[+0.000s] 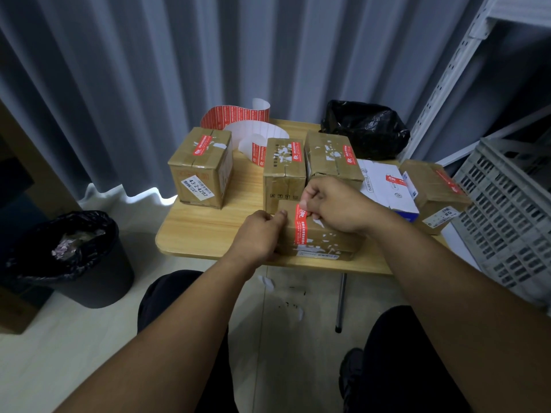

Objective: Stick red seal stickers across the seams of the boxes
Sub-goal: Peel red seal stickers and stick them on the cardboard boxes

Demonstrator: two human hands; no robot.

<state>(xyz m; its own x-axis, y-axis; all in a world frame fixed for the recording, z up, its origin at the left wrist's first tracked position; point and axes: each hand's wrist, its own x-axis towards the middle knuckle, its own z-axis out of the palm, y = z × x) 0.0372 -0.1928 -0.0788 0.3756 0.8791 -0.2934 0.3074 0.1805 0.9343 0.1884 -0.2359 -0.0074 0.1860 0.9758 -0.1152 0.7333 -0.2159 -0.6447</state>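
Note:
A flat cardboard box [325, 239] lies at the front edge of the small wooden table [208, 231]. A red seal sticker [301, 225] runs across its top. My right hand [334, 204] pinches the far end of that sticker with curled fingers. My left hand [259, 234] rests on the box's left side, fingers curled at its edge. Behind stand three brown boxes [202, 168] [284, 174] [331, 159], each with a red sticker on top. A roll of red stickers on white backing [238, 120] curls at the table's back.
A white box [387, 186] and another brown box [438, 192] lie to the right. A black bag [366, 129] sits behind them. A grey crate [512, 216] stands at right, a black bin [71, 257] on the floor at left. Paper scraps lie under the table.

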